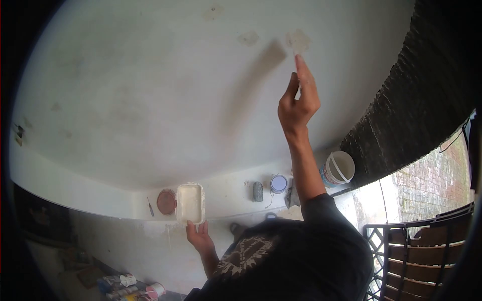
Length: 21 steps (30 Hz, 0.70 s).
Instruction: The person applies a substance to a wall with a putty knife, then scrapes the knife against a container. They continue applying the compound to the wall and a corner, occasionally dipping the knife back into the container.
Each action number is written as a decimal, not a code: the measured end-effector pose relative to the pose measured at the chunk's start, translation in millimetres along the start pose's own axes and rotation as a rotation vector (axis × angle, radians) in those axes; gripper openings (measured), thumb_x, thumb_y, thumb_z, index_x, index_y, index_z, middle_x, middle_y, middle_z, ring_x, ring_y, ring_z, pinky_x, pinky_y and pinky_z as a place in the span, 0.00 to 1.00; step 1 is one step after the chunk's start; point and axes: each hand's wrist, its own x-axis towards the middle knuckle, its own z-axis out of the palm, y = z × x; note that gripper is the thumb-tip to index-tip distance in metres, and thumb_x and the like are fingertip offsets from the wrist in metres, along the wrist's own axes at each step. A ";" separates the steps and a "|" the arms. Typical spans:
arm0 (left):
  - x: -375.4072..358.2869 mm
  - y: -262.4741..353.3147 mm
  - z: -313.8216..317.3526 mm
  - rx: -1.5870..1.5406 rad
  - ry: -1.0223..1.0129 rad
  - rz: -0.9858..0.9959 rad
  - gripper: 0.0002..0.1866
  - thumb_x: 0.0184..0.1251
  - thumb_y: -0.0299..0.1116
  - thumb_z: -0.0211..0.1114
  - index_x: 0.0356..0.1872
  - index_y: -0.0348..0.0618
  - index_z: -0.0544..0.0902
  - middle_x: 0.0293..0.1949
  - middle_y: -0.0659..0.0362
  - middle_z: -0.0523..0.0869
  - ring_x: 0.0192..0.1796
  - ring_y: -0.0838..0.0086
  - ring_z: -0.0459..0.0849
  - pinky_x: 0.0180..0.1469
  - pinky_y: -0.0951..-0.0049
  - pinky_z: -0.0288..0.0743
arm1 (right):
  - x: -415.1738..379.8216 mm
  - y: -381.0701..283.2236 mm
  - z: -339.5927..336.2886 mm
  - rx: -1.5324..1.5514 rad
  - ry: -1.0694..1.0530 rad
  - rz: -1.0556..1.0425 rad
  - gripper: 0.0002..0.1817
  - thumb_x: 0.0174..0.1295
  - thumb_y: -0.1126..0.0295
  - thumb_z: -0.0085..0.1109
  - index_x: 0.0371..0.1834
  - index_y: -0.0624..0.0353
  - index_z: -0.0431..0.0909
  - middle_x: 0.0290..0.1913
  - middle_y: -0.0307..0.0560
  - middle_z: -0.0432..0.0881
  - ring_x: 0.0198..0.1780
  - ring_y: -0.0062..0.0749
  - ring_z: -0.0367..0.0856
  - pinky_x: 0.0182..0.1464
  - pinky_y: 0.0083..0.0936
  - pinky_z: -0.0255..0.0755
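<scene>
The left hand point(202, 240) pinches a white tray point(178, 204) by its near edge. At right, the right hand point(299, 103) reaches a wall patch point(301, 40), its grip too unclear to tell.

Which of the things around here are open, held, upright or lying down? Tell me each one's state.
Tray: open, its near end in the left hand.
Right hand: raised to the wall; its grip is unclear.
Bucket: upright, open.
Round tin: upright; lidded or not, I can't tell.
Slim tool: lying down.
Wall: marked with beige patches.
</scene>
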 end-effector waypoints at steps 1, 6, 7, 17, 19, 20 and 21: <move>-0.3 -0.3 -0.5 -0.001 0.002 -0.002 0.28 0.74 0.45 0.54 0.66 0.39 0.63 0.62 0.52 0.70 0.63 0.58 0.71 0.65 0.59 0.68 | 7.5 7.3 -4.1 -0.027 0.050 0.045 0.22 0.59 0.90 0.51 0.57 0.68 0.77 0.54 0.59 0.82 0.54 0.44 0.83 0.53 0.31 0.79; 0.1 -3.5 -2.3 0.016 -0.010 0.005 0.27 0.74 0.45 0.54 0.65 0.39 0.65 0.61 0.52 0.70 0.62 0.58 0.72 0.64 0.59 0.69 | 14.7 33.6 14.1 -0.155 0.036 -0.006 0.24 0.57 0.91 0.49 0.58 0.69 0.75 0.58 0.61 0.78 0.60 0.53 0.78 0.59 0.36 0.76; 1.1 -4.1 -2.6 0.012 -0.017 0.006 0.27 0.74 0.45 0.54 0.65 0.39 0.65 0.61 0.52 0.70 0.62 0.58 0.72 0.64 0.59 0.69 | 7.9 29.8 19.4 -0.153 -0.061 -0.011 0.26 0.55 0.92 0.49 0.60 0.69 0.73 0.61 0.62 0.76 0.63 0.55 0.74 0.62 0.37 0.73; -0.3 -3.8 -0.5 0.002 -0.006 0.009 0.27 0.73 0.45 0.54 0.65 0.40 0.65 0.61 0.52 0.70 0.62 0.59 0.71 0.65 0.60 0.67 | -12.6 5.3 26.7 -0.107 -0.076 -0.106 0.24 0.58 0.92 0.45 0.60 0.75 0.70 0.62 0.69 0.72 0.67 0.59 0.69 0.67 0.51 0.66; -3.7 -4.4 -1.4 0.006 -0.019 0.021 0.27 0.73 0.45 0.54 0.65 0.40 0.65 0.61 0.52 0.70 0.62 0.59 0.71 0.65 0.60 0.67 | -8.1 18.9 38.4 -0.157 -0.004 -0.105 0.24 0.58 0.92 0.46 0.60 0.75 0.70 0.63 0.70 0.70 0.67 0.60 0.69 0.68 0.51 0.66; -4.7 -3.7 -1.2 0.015 -0.021 0.023 0.26 0.74 0.45 0.54 0.65 0.40 0.65 0.61 0.52 0.70 0.62 0.59 0.71 0.64 0.60 0.68 | -12.4 25.4 44.6 -0.188 -0.064 -0.097 0.23 0.59 0.90 0.47 0.61 0.74 0.70 0.65 0.69 0.69 0.67 0.59 0.68 0.67 0.51 0.66; -4.6 -2.9 0.4 0.021 -0.023 0.029 0.26 0.74 0.45 0.54 0.64 0.39 0.66 0.60 0.52 0.71 0.62 0.59 0.72 0.64 0.60 0.68 | -19.7 30.2 51.2 -0.191 -0.061 -0.098 0.23 0.59 0.90 0.47 0.61 0.74 0.70 0.65 0.69 0.69 0.67 0.59 0.68 0.67 0.51 0.66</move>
